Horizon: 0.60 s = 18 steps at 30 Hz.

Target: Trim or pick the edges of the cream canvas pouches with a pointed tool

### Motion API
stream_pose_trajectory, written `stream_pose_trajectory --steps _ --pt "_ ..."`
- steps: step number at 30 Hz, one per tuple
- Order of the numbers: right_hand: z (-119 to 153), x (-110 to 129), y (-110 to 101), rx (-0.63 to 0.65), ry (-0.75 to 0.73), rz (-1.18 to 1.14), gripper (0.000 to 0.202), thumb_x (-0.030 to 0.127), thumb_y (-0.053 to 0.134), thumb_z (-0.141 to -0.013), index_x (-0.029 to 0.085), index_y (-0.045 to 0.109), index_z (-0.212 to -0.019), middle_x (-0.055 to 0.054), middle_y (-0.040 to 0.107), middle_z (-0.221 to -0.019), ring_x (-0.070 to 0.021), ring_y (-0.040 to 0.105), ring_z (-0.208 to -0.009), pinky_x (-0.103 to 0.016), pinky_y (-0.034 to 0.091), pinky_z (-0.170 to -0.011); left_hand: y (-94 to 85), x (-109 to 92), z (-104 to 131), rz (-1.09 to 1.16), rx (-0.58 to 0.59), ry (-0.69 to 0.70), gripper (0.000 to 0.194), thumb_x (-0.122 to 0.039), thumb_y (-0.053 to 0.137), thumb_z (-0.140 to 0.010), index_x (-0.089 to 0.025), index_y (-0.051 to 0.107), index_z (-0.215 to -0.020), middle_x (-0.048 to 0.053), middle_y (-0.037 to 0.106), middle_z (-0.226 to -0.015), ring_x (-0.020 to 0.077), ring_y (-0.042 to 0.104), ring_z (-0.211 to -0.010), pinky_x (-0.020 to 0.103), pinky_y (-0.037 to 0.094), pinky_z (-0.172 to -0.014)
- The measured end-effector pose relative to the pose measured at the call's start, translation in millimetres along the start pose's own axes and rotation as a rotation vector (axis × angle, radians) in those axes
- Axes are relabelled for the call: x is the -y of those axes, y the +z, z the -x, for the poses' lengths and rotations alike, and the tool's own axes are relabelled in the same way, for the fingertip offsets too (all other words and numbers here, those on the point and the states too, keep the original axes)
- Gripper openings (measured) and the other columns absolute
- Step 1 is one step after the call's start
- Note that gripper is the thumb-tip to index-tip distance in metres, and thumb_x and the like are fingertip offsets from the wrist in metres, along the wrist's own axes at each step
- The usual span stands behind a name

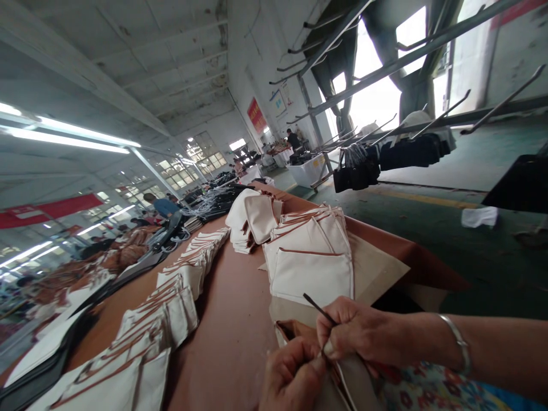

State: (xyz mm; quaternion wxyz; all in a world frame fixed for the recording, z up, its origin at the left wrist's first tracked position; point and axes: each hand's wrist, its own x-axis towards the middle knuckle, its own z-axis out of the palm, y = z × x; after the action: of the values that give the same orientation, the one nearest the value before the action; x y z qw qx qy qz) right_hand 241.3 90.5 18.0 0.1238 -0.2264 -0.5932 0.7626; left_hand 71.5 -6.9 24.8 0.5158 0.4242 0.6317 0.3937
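Observation:
Both hands meet at the lower right over a bag piece, light outside with brown edging and a brown inside. My left hand pinches its edge near the opening. Close against it, my right hand is closed around a thin dark stick-like tool, whose flattened end points up and left. The fingertips of the two hands almost touch at the edge, so the tool's other end is hidden. Just beyond the hands lies a stack of white bag pieces with brown edges.
A long row of white bag pieces overlaps down the left of the brown-covered table. Another white pile and black bags with pale cords lie farther back. To the right stands a metal rack holding dark bags.

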Motion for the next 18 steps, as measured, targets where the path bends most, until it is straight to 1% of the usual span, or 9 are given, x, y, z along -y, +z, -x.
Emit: stream_pose_trajectory --steps 2,5,8,10,12,14,16,18 --pt "3 2 0 -0.01 -0.027 0.01 0.01 0.02 0.053 -0.069 0.018 0.055 -0.079 0.01 0.043 -0.052 -0.0044 0.032 -0.033 -0.015 0.026 -0.031 0.6 4 -2 -0.024 -0.004 0.021 0.062 -0.073 0.078 -0.054 -0.016 0.057 -0.064 -0.004 0.045 -0.056 0.0074 0.029 -0.052 0.023 0.017 -0.049" --pt "4 5 1 -0.033 -0.09 0.071 0.006 0.017 0.052 -0.07 0.017 0.055 -0.076 0.009 0.042 -0.052 -0.0042 0.033 -0.038 -0.014 0.027 -0.036 -0.4 9 -5 -0.06 -0.019 0.006 0.063 -0.075 0.078 -0.052 -0.017 0.056 -0.063 -0.004 0.045 -0.055 0.0072 0.029 -0.05 0.023 0.018 -0.048" --pt "4 3 2 -0.128 -0.201 0.234 0.008 0.014 0.056 -0.068 0.015 0.059 -0.075 0.005 0.054 -0.061 -0.0062 0.044 -0.052 -0.016 0.034 -0.047 -2.1 8 -4 -0.103 -0.034 -0.006 0.064 -0.076 0.077 -0.052 -0.017 0.058 -0.065 -0.004 0.046 -0.056 0.0079 0.031 -0.05 0.023 0.019 -0.047" --pt "4 0 3 -0.161 -0.262 0.311 0.01 0.011 0.057 -0.067 0.013 0.062 -0.075 0.003 0.06 -0.068 -0.0086 0.05 -0.062 -0.017 0.039 -0.055 -2.6 5 -2 -0.145 -0.032 -0.015 0.063 -0.076 0.075 -0.054 -0.016 0.059 -0.066 -0.004 0.047 -0.057 0.0084 0.031 -0.052 0.023 0.018 -0.047" --pt "4 -2 5 -0.158 -0.279 0.329 0.011 0.011 0.058 -0.068 0.012 0.064 -0.077 0.002 0.063 -0.069 -0.0099 0.051 -0.064 -0.019 0.039 -0.057 -2.8 1 1 -0.186 -0.016 -0.015 0.059 -0.072 0.075 -0.057 -0.016 0.06 -0.066 -0.004 0.046 -0.058 0.0086 0.031 -0.053 0.023 0.018 -0.047" --pt "6 -3 6 -0.158 -0.277 0.326 0.009 0.012 0.058 -0.069 0.012 0.063 -0.077 0.001 0.064 -0.069 -0.0104 0.052 -0.063 -0.019 0.039 -0.056 -3.7 -2 3 -0.214 -0.014 -0.017 0.049 -0.062 0.076 -0.063 -0.016 0.061 -0.065 -0.004 0.047 -0.058 0.0085 0.032 -0.053 0.022 0.019 -0.047" --pt "7 -2 8 -0.188 -0.27 0.328 0.009 0.012 0.058 -0.069 0.012 0.063 -0.077 0.001 0.065 -0.069 -0.0112 0.053 -0.063 -0.02 0.04 -0.057 -5.9 -1 5 -0.217 -0.018 -0.031 0.037 -0.05 0.076 -0.066 -0.015 0.063 -0.067 -0.004 0.05 -0.058 0.0088 0.035 -0.053 0.021 0.021 -0.047" --pt "8 -1 8 -0.207 -0.268 0.331 0.01 0.012 0.056 -0.07 0.013 0.063 -0.077 0.001 0.065 -0.069 -0.0117 0.055 -0.064 -0.021 0.04 -0.059 -9.1 1 6 -0.199 -0.021 -0.033 0.029 -0.044 0.073 -0.069 -0.015 0.067 -0.072 -0.003 0.053 -0.059 0.0094 0.038 -0.052 0.021 0.024 -0.047"
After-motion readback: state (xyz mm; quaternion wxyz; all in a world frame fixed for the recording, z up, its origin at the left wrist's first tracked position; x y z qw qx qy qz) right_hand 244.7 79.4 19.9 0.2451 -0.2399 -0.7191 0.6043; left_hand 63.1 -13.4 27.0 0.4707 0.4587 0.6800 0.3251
